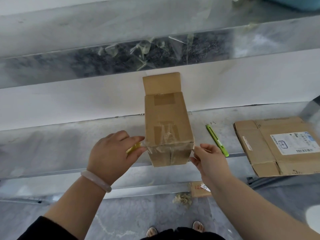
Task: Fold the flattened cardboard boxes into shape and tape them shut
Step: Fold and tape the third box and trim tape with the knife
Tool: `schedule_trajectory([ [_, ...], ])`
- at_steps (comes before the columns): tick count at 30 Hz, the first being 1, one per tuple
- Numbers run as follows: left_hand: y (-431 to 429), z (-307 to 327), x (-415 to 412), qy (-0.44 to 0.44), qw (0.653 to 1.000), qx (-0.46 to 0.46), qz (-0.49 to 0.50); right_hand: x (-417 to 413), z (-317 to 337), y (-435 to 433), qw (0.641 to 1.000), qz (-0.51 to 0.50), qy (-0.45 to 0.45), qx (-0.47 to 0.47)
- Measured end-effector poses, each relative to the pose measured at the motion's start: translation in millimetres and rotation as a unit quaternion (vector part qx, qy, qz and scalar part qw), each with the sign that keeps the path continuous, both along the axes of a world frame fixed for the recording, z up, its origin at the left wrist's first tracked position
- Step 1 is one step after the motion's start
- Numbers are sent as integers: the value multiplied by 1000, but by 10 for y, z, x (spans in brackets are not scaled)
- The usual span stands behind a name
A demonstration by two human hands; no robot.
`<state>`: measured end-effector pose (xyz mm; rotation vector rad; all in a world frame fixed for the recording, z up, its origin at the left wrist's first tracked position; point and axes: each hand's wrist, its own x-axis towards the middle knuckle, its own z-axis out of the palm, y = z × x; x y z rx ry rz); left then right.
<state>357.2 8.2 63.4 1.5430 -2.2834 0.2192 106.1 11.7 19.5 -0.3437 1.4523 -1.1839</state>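
1. Cardboard box (168, 122) folded into shape, lying on the table (69, 144) at centre; far flap up, near end at the table edge.
2. Clear tape (161, 149) runs across the near end.
3. Left hand (110, 153) curled round yellow tape roll (132, 148), touching the box's left corner.
4. Right hand (209, 158) pinches the tape at the right corner.
5. Green cutter (217, 141) and flattened box (277, 146) lie to the right.

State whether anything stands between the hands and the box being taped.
Nothing visible does. The left hand and right hand pinch the tape at the box's near corners; the green knife lies off to the right, clear of both.
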Motion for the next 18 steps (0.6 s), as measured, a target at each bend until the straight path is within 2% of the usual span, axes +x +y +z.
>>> schedule_trajectory([
  [2,4,-6,3,4,1000,4,2,1,-28,30,1000,-16,-22,5],
  [6,-5,-15,2,24,1000,12,8,-1,-43,38,988,4,-143,60],
  [8,-20,-14,-3,26,999,16,10,-11,-53,23,988,5,-138,64],
  [10,-32,-12,4,31,999,17,12,-35,-79,24,998,-3,-53,43],
  [12,-38,-13,13,36,999,20,9,-57,-49,73,992,-6,125,-16],
  [13,-44,-13,17,37,999,22,8,-67,-11,101,973,-3,218,-83],
  [14,-52,-12,20,37,999,24,7,-84,16,116,937,9,302,-175],
  [16,-67,-12,25,34,999,27,4,-121,32,73,833,72,419,-354],
  [18,-75,-18,32,33,999,28,3,-150,-34,-45,717,154,504,-457],
])
